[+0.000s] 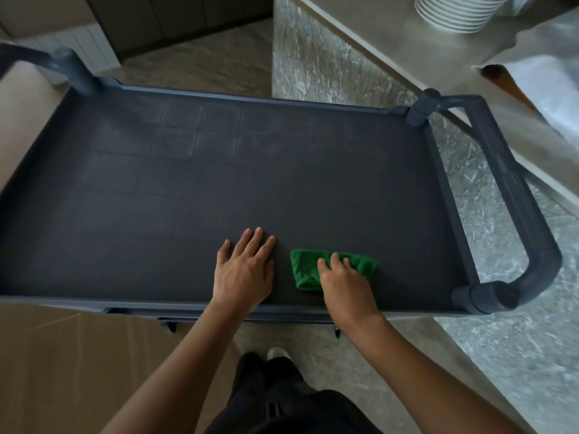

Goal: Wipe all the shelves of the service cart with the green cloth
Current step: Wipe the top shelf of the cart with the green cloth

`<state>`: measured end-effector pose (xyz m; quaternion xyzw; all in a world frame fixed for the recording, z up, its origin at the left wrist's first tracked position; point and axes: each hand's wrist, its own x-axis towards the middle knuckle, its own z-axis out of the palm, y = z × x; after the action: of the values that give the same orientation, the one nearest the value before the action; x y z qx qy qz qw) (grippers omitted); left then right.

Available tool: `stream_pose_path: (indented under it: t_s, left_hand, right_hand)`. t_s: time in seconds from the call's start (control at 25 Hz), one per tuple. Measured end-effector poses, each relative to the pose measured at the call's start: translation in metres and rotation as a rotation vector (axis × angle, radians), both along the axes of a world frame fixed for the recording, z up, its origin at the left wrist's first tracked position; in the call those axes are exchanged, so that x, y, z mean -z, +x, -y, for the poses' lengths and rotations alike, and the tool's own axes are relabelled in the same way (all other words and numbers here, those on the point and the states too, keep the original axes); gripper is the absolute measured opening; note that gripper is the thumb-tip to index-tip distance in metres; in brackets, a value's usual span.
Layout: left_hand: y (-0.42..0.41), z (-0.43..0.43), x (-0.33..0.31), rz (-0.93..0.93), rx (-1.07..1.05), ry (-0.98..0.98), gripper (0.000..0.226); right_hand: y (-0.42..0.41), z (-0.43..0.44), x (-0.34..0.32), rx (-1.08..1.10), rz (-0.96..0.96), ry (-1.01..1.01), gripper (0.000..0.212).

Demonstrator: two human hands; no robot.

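Green cloth [304, 270] lies bunched on the top shelf [219, 183] of the service cart [438, 170], close to the near rim [141, 300] and toward the right end. The right hand [344, 283] covers it, its grip closed on the fabric with curled fingers, likely to press the cloth down as it slides. The left hand [244, 270] lies just beside, palm flat, its grip wide and holding nothing, probably steadying the cart. Bare shelf runs off to the left and far side. The raised rim and the handle [513, 198] close off the right. Any lower shelves are hidden underneath.
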<state>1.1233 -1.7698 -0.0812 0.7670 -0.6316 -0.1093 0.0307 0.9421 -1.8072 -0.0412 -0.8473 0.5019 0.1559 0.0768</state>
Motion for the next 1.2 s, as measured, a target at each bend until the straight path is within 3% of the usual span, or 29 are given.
stream_pose_path:
  t_s: [0.2, 0.36, 0.64, 0.8, 0.96, 1.2]
  left_hand:
    - [0.021, -0.005, -0.005, -0.095, -0.016, -0.065, 0.049]
    - [0.056, -0.017, -0.007, -0.054, -0.026, -0.097, 0.047]
    - [0.08, -0.031, -0.002, -0.074, 0.005, -0.05, 0.054]
    - [0.079, -0.031, 0.001, -0.106, 0.029, -0.005, 0.054]
    - [0.078, -0.031, 0.001, -0.075, 0.021, -0.01, 0.059]
    - [0.078, -0.03, 0.001, -0.046, 0.015, -0.019, 0.057]
  right_hand:
    - [0.016, -0.014, 0.002, -0.008, 0.037, 0.02, 0.055]
    - [0.038, -0.033, 0.007, -0.037, 0.081, 0.002, 0.056]
    - [0.053, -0.043, 0.01, 0.039, 0.082, 0.008, 0.062]
    - [0.063, -0.031, 0.007, 0.008, 0.144, -0.097, 0.054]
    - [0.085, 0.016, 0.016, -0.016, 0.085, -0.066, 0.048]
    - [0.15, 0.152, 0.012, 0.028, 0.02, -0.231, 0.033]
